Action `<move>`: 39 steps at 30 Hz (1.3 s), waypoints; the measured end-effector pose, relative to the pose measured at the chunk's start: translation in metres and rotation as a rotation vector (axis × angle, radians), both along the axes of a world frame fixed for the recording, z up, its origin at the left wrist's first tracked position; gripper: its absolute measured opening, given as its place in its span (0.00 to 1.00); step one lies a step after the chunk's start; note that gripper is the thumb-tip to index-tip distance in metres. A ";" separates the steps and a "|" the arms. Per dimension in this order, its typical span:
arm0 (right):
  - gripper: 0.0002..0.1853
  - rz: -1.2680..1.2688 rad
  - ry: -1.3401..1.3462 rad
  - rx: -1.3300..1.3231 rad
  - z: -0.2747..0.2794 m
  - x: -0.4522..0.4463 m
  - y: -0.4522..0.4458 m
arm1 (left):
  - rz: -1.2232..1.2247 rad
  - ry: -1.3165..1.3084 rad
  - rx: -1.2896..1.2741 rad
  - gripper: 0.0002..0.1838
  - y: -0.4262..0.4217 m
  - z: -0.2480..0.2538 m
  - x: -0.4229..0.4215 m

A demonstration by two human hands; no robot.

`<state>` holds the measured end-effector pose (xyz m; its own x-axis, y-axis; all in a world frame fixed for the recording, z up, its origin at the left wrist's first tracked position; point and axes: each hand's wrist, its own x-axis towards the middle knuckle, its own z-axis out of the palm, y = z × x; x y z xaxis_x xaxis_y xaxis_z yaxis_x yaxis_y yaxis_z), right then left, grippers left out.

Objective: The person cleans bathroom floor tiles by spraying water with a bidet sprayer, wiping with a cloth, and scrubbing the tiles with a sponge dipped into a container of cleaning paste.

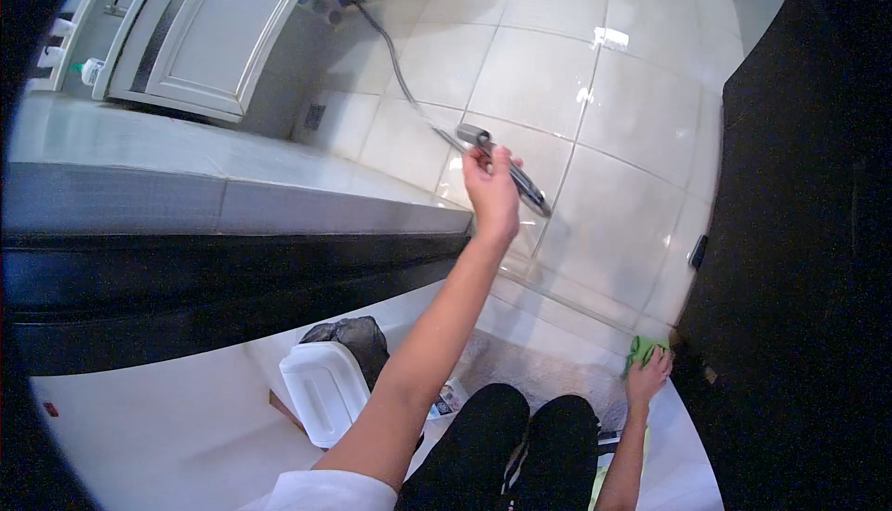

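Note:
My left hand [492, 197] is stretched forward over wet white floor tiles [520, 74], its fingers closed around a silver handheld sprayer [527, 186]. From the sprayer a grey metal hose [398, 65] runs back across the tiles toward the far wall. Down at the right, my right hand [649, 377] grips a bunched green cloth [646, 349]. That cloth presses on the threshold, right beside the bottom corner of a dark door [790, 260].
A white cabinet [218, 37] stands at the upper left, with a small bottle [90, 71] near it. A floor drain [314, 117] lies below the cabinet. By my knees are a white bin lid [323, 390], a black bag [362, 344] and a fuzzy mat [520, 372].

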<state>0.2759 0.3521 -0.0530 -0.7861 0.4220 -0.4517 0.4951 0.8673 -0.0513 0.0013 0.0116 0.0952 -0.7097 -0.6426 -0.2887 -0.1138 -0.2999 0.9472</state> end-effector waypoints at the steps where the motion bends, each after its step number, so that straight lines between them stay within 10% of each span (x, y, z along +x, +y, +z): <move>1: 0.31 -0.001 0.009 0.002 0.004 -0.003 0.000 | 0.008 0.025 0.001 0.12 -0.007 0.013 -0.007; 19: 0.34 -0.024 0.037 -0.270 -0.016 0.011 0.017 | -0.034 0.230 -0.251 0.10 -0.047 0.107 -0.010; 39: 0.33 -0.035 0.152 -0.329 -0.032 0.016 0.027 | -0.177 -0.012 -0.183 0.12 0.023 0.027 0.048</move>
<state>0.2920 0.3792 -0.0854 -0.8426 0.3010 -0.4466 0.4891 0.7749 -0.4005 0.0493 0.0343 0.1225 -0.8131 -0.5507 -0.1885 -0.1611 -0.0983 0.9820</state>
